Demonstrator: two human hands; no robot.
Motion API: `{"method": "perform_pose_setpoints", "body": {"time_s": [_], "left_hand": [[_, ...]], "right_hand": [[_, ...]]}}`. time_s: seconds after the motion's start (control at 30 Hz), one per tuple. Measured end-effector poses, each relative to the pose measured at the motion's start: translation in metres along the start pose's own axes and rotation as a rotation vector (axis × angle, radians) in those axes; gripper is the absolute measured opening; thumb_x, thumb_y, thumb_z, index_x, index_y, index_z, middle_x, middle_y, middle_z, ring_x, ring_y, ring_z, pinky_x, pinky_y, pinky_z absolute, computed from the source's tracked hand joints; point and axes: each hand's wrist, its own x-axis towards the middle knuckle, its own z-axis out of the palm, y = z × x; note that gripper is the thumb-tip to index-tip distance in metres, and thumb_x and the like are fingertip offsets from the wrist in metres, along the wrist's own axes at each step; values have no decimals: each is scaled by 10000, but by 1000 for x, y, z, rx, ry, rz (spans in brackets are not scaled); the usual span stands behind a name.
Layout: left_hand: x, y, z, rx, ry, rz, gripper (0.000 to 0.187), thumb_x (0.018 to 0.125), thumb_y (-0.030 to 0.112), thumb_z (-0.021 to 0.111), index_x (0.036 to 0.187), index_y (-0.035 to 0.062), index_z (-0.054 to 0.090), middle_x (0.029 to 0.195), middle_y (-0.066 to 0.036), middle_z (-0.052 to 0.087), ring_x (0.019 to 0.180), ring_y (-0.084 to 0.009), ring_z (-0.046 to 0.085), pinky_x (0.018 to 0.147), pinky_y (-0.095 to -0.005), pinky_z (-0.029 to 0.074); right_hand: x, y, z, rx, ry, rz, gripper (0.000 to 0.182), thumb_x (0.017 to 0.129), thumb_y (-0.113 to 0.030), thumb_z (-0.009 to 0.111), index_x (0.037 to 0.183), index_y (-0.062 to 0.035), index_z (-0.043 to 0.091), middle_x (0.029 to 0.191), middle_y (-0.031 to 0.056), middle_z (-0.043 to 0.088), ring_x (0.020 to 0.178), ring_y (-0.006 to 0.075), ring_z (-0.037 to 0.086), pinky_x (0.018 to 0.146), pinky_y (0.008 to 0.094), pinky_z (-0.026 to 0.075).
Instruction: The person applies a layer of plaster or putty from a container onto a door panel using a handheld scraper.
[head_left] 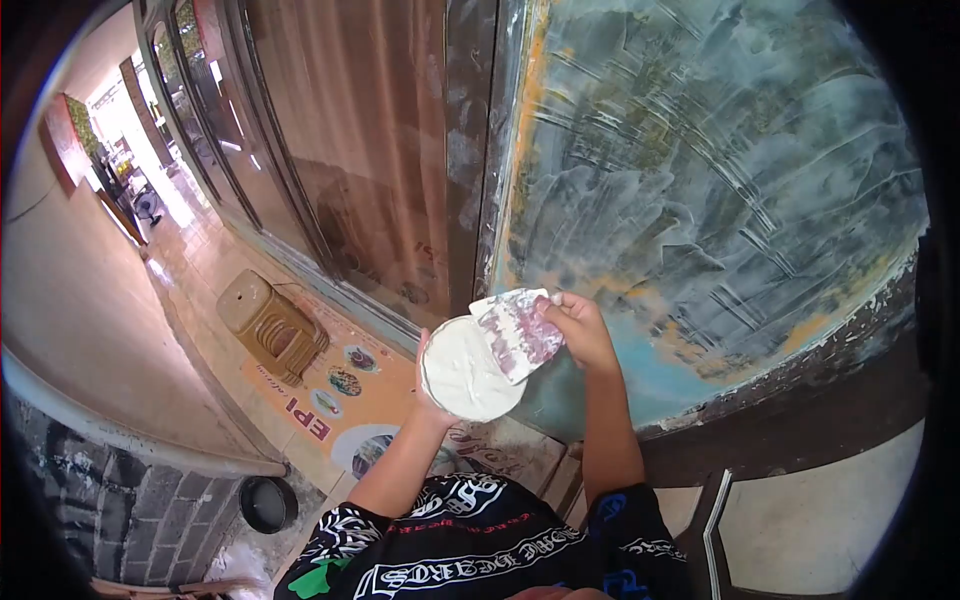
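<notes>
A round container point(460, 375) filled with white paste rests in my left hand point(432, 395), whose fingers wrap round its side and underside. Between the thumb and fingers of my right hand point(582, 328) is a flat, roughly square scraper point(515, 338), smeared white and purplish. The scraper overlaps the right side of the container's top; whether it touches the paste I cannot tell. Beyond my hands, a wall point(680, 180) has streaky grey-green and white coating with orange patches along its edges.
A brown plastic stool point(265, 315) stands at the left on a printed orange banner point(350, 385). Behind is a dark-framed window point(370, 150) with a curtain. A black round tub point(268, 503) sits by the grey block wall point(160, 520). A fan point(147, 205) stands farther back.
</notes>
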Motion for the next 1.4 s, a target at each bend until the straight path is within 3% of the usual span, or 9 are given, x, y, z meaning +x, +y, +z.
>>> {"method": "perform_pose_setpoints", "body": {"time_s": [0.13, 0.37, 0.57, 0.73, 0.8, 0.93, 0.97, 1.07, 1.4], "left_hand": [[13, 14, -3, -39, -15, -12, 837, 940, 686, 357, 1468, 40, 422, 1478, -193, 462, 1338, -400, 463, 1141, -553, 327], [30, 30, 3, -20, -51, 15, 840, 929, 685, 388, 1465, 39, 422, 1477, -193, 462, 1325, -405, 472, 1137, -548, 337], [40, 40, 17, 55, -237, -52, 869, 903, 721, 384, 1476, 68, 410, 1493, -194, 440, 1328, -429, 459, 1071, -660, 356], [51, 38, 17, 74, -134, -27, 872, 896, 725, 388, 1480, 78, 403, 1493, -189, 439, 1329, -437, 454, 1055, -687, 354], [52, 36, 19, 45, -112, -5, 842, 895, 716, 410, 1483, 112, 404, 1511, -177, 418, 1327, -473, 437, 966, -800, 327], [54, 30, 14, 44, -105, 20, 846, 899, 716, 401, 1484, 105, 401, 1514, -179, 413, 1324, -473, 439, 965, -798, 329], [56, 26, 11, 128, -86, 54, 845, 907, 708, 397, 1460, 70, 424, 1481, -178, 457, 1309, -425, 479, 1050, -672, 372], [56, 11, 17, 139, -182, -11, 849, 906, 711, 398, 1460, 68, 424, 1475, -178, 462, 1305, -423, 482, 1056, -658, 376], [70, -58, 19, 128, -138, -124, 845, 900, 724, 390, 1481, 110, 405, 1503, -164, 432, 1334, -434, 446, 1011, -739, 352]], "right_hand": [[-3, 3, 19, -292, 41, 66, 103, 935, -73, 651, 910, 27, 660, 829, 28, 699, 722, 61, 608, 662, 218, 477], [15, 5, 33, -52, 133, -54, 85, 923, -39, 653, 943, 44, 657, 843, 54, 717, 743, 64, 630, 678, 221, 489], [27, -7, 34, -125, 217, -102, 101, 915, -51, 669, 927, 48, 651, 839, 92, 724, 726, 89, 645, 671, 241, 496], [31, -9, 41, -98, 228, -121, 111, 915, -57, 672, 928, 51, 651, 825, 92, 723, 706, 91, 647, 660, 231, 492], [34, -10, 35, -180, 230, -112, 132, 917, -72, 667, 929, 58, 655, 847, 97, 728, 715, 82, 641, 643, 233, 489], [28, -10, 26, -29, 276, -150, 139, 911, -88, 677, 903, 48, 648, 820, 83, 722, 703, 75, 629, 622, 225, 464], [26, -7, 22, -69, 272, -159, 132, 910, -85, 676, 911, 44, 647, 831, 81, 722, 706, 71, 620, 634, 230, 463], [10, -12, 16, -67, 276, -126, 119, 911, -82, 669, 917, 35, 646, 841, 77, 722, 716, 69, 612, 654, 234, 462], [-53, -23, -40, -74, 377, -138, 68, 924, -36, 646, 944, 25, 627, 874, 89, 721, 764, 89, 642, 690, 239, 497]]}}
